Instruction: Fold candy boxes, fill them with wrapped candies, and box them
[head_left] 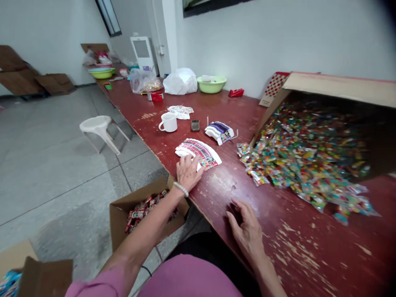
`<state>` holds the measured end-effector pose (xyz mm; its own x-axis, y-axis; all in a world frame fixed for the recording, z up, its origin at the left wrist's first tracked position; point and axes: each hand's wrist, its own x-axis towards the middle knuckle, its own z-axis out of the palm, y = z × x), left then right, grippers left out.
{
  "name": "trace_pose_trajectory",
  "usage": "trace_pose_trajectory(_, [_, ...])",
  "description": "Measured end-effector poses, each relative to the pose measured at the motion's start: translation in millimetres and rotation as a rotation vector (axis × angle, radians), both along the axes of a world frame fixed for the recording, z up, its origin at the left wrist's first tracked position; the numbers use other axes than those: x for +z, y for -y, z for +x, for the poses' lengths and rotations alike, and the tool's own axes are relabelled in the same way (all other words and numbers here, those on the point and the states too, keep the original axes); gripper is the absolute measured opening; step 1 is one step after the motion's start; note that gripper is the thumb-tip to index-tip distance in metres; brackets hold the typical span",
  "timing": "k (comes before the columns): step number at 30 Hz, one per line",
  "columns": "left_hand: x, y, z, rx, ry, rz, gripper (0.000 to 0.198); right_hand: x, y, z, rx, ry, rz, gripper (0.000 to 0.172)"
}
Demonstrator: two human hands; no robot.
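My left hand (187, 171) reaches out over the near edge of the long red table (216, 189). Its fingers rest on a fanned stack of printed cards (199, 152); I cannot tell whether they pinch a card. My right hand (246, 229) lies flat on the bare tabletop closer to me, fingers spread and holding nothing. Right of both hands, a heap of small colourful packets (297, 173) spills out of a big tipped cardboard box (337, 88). A second small stack of cards (220, 132) lies beyond the fanned one.
A white mug (168, 122), a small dark phone (195, 125), a crumpled cloth (180, 110), a green basin (211, 84) and plastic bags (180, 81) stand further along the table. An open box of packets (145, 210) sits on the floor to my left, near a white stool (99, 128).
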<state>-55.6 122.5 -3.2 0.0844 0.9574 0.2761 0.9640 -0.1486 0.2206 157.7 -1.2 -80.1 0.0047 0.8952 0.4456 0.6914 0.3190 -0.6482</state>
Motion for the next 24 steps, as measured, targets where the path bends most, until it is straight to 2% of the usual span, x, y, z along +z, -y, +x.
trace_pose_trajectory(3, [-6.4,-31,18,-0.016,-0.064,-0.008,0.044,2.8,1,-1,-0.014,-0.018,0.002,0.028])
trace_pose_trajectory(6, [-13.6,-44,17,-0.029,-0.127,-0.016,0.04,3.4,0,-1,-0.007,-0.02,-0.021,0.026])
trace_pose_trajectory(13, [-18.2,-50,12,-0.064,-0.206,-0.021,0.041,1.0,-3,-1,0.007,-0.035,-0.003,0.025])
trace_pose_trajectory(21, [-15.3,-41,12,-0.137,-0.22,-0.056,0.031,-1.5,-2,-3,-0.006,-0.052,0.014,0.024])
trace_pose_trajectory(24, [-11.1,-45,12,-0.15,-0.182,-0.1,0.033,-2.0,-2,-4,-0.007,-0.043,0.022,0.023])
